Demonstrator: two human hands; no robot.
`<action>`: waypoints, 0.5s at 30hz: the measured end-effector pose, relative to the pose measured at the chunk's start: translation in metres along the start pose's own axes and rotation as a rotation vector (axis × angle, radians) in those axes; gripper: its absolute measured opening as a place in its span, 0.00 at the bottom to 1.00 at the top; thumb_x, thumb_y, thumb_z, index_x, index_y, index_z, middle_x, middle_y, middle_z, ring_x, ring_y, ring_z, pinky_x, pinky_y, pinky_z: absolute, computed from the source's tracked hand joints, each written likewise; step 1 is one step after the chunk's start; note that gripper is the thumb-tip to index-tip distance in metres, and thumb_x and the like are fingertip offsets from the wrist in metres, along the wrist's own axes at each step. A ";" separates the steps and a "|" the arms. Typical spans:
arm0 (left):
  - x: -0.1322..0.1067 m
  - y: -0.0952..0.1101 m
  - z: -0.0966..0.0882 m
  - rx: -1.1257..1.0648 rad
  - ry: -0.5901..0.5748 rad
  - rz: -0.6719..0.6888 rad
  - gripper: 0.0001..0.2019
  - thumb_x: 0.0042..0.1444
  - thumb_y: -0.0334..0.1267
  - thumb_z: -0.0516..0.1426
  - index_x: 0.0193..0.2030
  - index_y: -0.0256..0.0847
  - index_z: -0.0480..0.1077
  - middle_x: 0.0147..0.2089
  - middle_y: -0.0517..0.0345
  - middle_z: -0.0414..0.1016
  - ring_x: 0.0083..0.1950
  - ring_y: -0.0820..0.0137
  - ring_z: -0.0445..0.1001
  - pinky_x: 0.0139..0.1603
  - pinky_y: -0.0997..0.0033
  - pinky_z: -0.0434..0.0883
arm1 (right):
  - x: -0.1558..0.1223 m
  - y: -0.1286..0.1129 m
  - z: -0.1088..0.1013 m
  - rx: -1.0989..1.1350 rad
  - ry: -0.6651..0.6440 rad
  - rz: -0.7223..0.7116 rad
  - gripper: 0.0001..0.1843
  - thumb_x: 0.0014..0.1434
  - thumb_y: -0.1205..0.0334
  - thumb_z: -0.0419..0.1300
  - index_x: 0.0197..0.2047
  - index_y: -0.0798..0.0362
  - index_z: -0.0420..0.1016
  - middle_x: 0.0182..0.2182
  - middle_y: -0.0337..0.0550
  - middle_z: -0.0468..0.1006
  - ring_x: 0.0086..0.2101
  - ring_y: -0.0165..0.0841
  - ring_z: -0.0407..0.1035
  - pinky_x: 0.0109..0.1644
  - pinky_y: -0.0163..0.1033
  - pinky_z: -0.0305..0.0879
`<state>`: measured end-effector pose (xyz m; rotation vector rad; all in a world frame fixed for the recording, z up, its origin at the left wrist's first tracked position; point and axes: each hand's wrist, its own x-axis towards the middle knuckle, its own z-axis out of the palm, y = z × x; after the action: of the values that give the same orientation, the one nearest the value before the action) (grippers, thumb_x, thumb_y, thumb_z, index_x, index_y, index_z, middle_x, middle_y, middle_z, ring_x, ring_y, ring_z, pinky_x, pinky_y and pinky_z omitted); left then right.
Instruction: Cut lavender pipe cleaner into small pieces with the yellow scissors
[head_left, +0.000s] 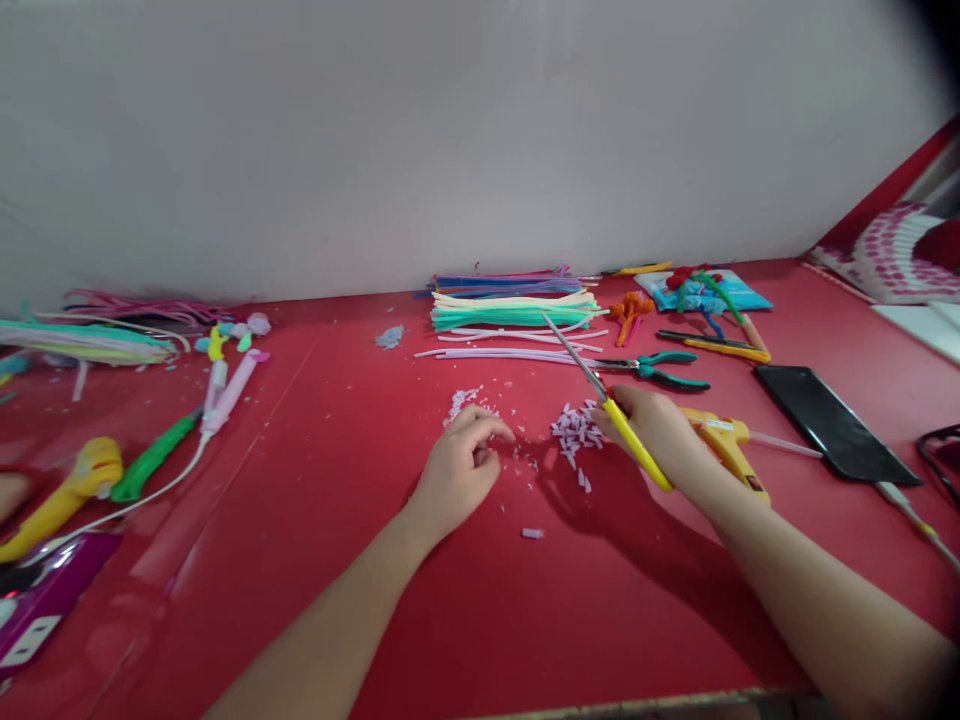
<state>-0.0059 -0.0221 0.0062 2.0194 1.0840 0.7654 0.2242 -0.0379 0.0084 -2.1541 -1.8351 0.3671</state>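
My right hand (pixel 649 425) grips scissors (pixel 630 440) with yellow handles, their blades pointing up and away to the left. Close beside it lies a pile of pale lilac cut pieces (pixel 577 428). My left hand (pixel 461 465) rests low over the red table, fingers loosely bent and thumb apart from the index finger, with nothing visible in it. Tiny lilac clippings (pixel 463 402) are scattered just beyond that hand. One short lilac piece (pixel 532 533) lies by itself nearer to me. Beyond both hands are long lilac pipe cleaners (pixel 502 354).
Pipe cleaner bundles (pixel 517 312) lie along the wall. To the right are pliers (pixel 656 370), a yellow glue gun (pixel 724 445) and a black phone (pixel 836 420). At left are a yellow glue gun (pixel 90 470), a green-handled tool (pixel 157 458) and a purple power strip (pixel 56 600).
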 end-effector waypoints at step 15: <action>-0.013 0.010 0.015 0.154 -0.307 0.134 0.05 0.45 0.30 0.52 0.26 0.40 0.68 0.33 0.57 0.65 0.33 0.72 0.65 0.36 0.73 0.61 | -0.022 -0.022 0.011 0.192 -0.086 -0.158 0.10 0.48 0.57 0.49 0.23 0.54 0.63 0.16 0.35 0.62 0.19 0.25 0.55 0.21 0.30 0.44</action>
<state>0.0038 -0.0414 0.0039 2.2683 0.8590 0.4270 0.1965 -0.0558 0.0069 -1.8803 -1.9150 0.5816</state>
